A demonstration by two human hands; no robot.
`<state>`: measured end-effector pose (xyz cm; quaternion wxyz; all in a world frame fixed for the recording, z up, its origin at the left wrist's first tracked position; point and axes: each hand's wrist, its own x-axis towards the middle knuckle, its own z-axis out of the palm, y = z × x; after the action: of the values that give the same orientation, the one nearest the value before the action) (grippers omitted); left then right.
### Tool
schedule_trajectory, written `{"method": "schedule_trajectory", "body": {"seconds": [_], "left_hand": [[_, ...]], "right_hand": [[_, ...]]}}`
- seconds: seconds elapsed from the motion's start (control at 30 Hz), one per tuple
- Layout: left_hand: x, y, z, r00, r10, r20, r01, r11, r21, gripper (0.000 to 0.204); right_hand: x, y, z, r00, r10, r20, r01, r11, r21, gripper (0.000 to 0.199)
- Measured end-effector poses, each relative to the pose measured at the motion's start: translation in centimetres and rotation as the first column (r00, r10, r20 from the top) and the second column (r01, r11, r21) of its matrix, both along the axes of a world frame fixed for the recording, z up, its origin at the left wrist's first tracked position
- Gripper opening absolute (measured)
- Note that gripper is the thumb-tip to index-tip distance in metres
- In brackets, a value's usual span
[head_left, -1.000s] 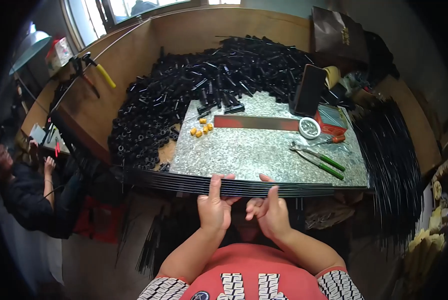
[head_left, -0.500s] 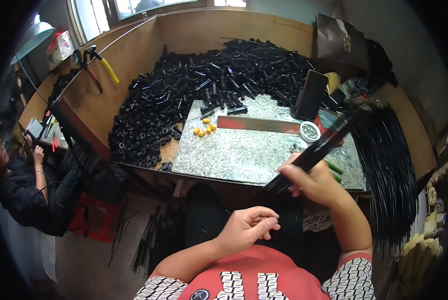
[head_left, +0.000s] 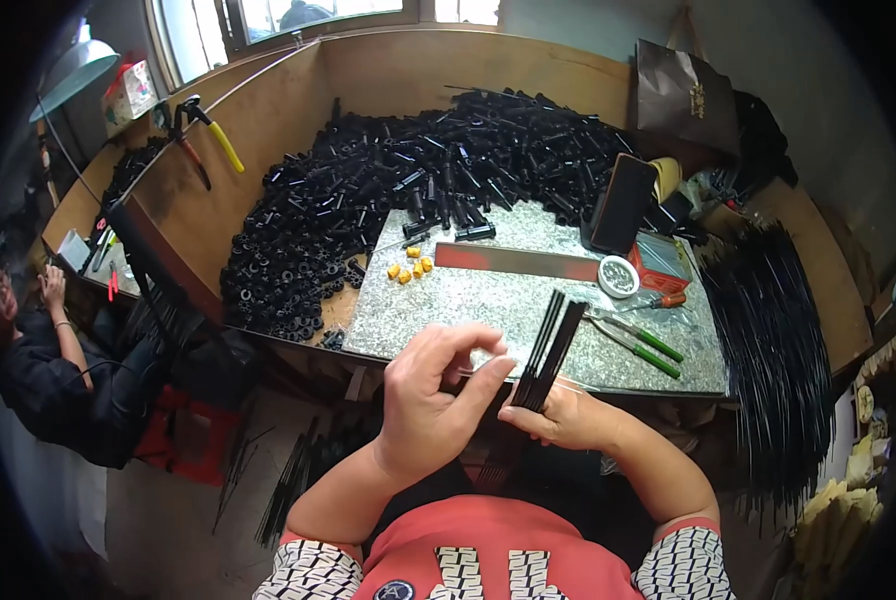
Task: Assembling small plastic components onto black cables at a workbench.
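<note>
My right hand is closed round a bundle of thin black rods. The rods stand tilted, with their upper ends in front of the board's near edge and their lower part running down over my lap. Just to the left, my left hand is raised with its fingers curled and the thumb close to the fingertips. A faint pale strand shows by those fingertips, too thin to name. Green-handled pliers lie on the speckled board, right of the rods.
Black tubular parts are heaped behind the board. On it are a metal strip, small yellow pieces and a round white dish. A phone leans behind. More black rods hang at right. Another person sits at left.
My right hand has moved left and down, bringing the rod bundle more upright in front of me. My left hand has risen beside it. The pliers, covered before, now show fully.
</note>
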<state>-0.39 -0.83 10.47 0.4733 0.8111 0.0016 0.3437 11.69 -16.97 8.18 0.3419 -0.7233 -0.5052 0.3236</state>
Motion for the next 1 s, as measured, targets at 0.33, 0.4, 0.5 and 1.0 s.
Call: {"method": "schedule_trajectory", "body": {"seconds": [0.33, 0.4, 0.5, 1.0], "left_hand": [[4.0, -1.6, 3.3, 0.893, -0.414, -0.176, 0.365, 0.896, -0.253, 0.051], [3.9, -2.0, 3.0, 0.932, -0.350, -0.093, 0.340, 0.934, -0.113, 0.048], [3.5, -2.5, 2.9, 0.935, -0.355, 0.017, 0.355, 0.931, -0.084, 0.049], [1.2, -1.4, 2.7, 0.794, -0.478, 0.376, 0.489, 0.869, 0.074, 0.077]], "right_hand": [[-0.5, -1.1, -1.2, 0.995, 0.054, 0.089, -0.065, 0.990, 0.129, 0.024], [-0.1, -1.6, -2.2, 0.983, 0.071, 0.171, -0.113, 0.961, 0.252, 0.029], [0.0, -2.1, -3.2, 0.996, 0.077, 0.034, -0.084, 0.924, 0.373, 0.039], [-0.6, -1.6, -9.5, 0.965, -0.196, -0.174, 0.238, 0.934, 0.267, 0.035]]}}
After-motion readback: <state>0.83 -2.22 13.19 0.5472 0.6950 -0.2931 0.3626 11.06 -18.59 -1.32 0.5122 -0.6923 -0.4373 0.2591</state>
